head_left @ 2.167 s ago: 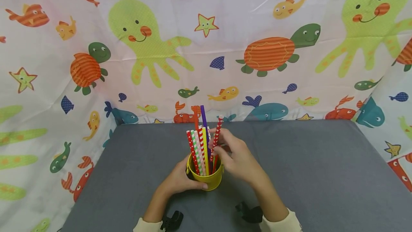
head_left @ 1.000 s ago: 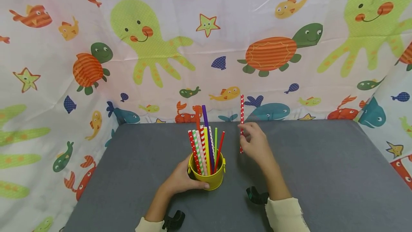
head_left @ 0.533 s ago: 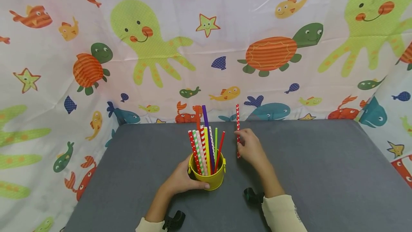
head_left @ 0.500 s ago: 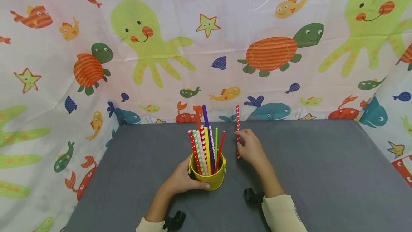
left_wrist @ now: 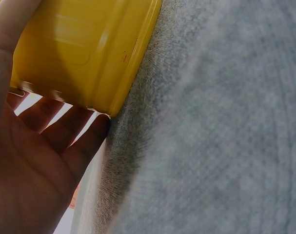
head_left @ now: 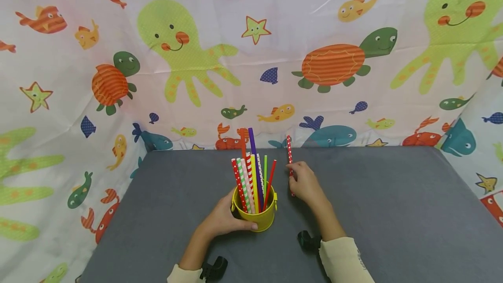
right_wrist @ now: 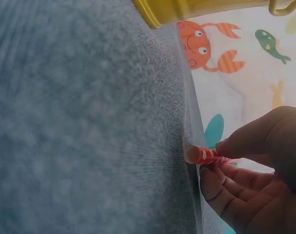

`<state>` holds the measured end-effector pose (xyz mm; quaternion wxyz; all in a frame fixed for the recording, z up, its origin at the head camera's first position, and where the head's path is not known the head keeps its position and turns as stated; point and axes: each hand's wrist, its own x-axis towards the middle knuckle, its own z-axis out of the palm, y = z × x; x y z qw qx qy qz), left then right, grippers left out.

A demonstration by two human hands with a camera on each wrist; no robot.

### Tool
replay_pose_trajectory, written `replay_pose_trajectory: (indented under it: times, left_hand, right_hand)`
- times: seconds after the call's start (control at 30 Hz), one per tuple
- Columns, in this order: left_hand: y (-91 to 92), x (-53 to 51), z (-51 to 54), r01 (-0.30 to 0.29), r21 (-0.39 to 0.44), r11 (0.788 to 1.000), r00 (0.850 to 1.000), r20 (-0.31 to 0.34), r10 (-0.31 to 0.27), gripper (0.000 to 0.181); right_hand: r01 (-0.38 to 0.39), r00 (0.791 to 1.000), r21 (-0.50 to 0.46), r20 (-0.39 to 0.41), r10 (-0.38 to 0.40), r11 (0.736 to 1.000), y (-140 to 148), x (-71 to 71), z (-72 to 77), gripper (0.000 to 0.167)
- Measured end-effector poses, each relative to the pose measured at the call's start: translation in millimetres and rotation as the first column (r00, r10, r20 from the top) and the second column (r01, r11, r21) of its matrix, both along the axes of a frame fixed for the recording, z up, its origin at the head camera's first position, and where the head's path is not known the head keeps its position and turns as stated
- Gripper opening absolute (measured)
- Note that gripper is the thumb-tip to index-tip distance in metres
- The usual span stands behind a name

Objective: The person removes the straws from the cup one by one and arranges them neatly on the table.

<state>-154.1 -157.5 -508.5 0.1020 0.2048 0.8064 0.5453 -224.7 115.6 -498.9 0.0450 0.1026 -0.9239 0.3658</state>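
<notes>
One red-and-white straw (head_left: 289, 150) sits pinched in your right grip (head_left: 306, 182), its lower end near the bench (head_left: 177, 195), right of the yellow bucket (head_left: 265, 222). Your left grip (head_left: 224, 218) curls round that bucket, probably to keep it steady under its tall, leaning straws (head_left: 254, 182).

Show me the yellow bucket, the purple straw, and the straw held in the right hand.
Yellow bucket (head_left: 265, 220), head view, front wall.
Purple straw (head_left: 253, 146), head view, upper part.
Held straw (right_wrist: 208, 156), right wrist view, red patterned side.
</notes>
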Motion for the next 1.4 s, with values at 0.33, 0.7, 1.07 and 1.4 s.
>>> replay_pose_trajectory:
  times: [0.33,0.7,1.07,1.4]
  left_hand:
    - [-0.5,0.1,1.0,0.012,0.003,1.0,1.0,0.002,-0.012,0.092]
    - [-0.4,-0.3,1.8,0.026,0.006,1.0,1.0,-0.003,-0.026,0.091]
    - [-1.9,-1.5,2.0,0.013,-0.001,1.0,1.0,-0.012,-0.013,0.094]
    - [-2.3,-1.7,-2.7,0.02,0.01,1.0,0.999,-0.028,-0.02,0.092]
  right_hand:
    - [-0.032,0.997,0.06,0.078,0.027,0.998,-1,2.4,2.1,0.034]
    - [-0.034,0.993,0.101,0.112,0.022,0.994,-2,4.7,4.4,0.032]
    - [0.068,0.962,-0.114,-0.256,-0.095,0.991,-10,22.9,54.7,0.024]
    - [-0.125,0.928,-0.16,-0.369,0.058,0.979,-29,54.7,102.1,0.026]
